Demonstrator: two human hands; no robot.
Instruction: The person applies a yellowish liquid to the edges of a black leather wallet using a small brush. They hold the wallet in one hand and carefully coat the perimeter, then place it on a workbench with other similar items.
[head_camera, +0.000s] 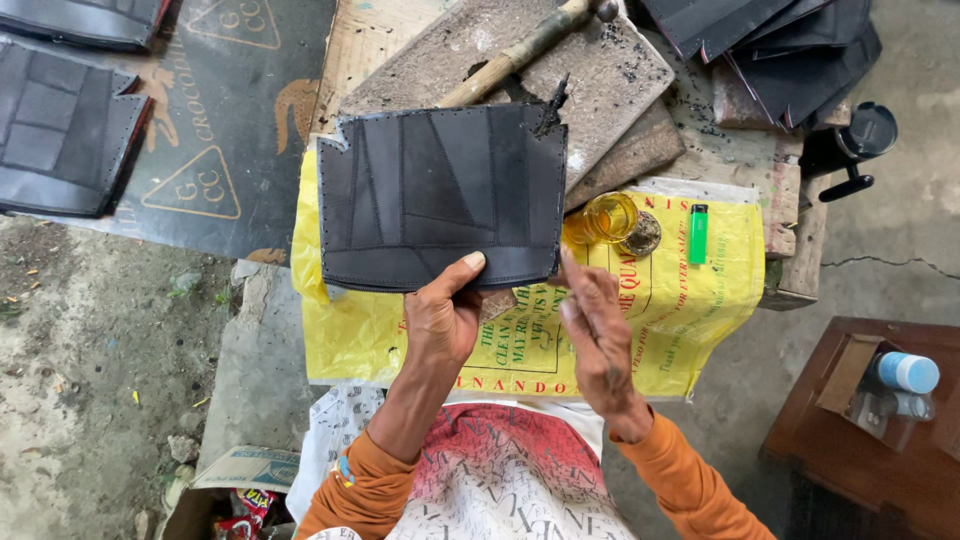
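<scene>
Fingers of the left hand (441, 318) pinch the black panel's (443, 195) lower edge; right hand (597, 335) fingertips press together beside it, contents unclear. Light pinch could let it slip.

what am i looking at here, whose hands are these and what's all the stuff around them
This is one picture from a camera worn on a person's head, looking down at their own two bare hands. No machine is involved.

The left hand holds up a black panel stitched from several pieces, thumb on its lower edge. The right hand is at the panel's lower right corner, fingers pinched together; whether they hold anything is too small to tell.

Under the panel lies a yellow sack spread over a rough wooden bench. On the sack sit a small glass of amber liquid and a green lighter. A hammer rests on a grey slab behind. More black panels lie at upper left.
</scene>
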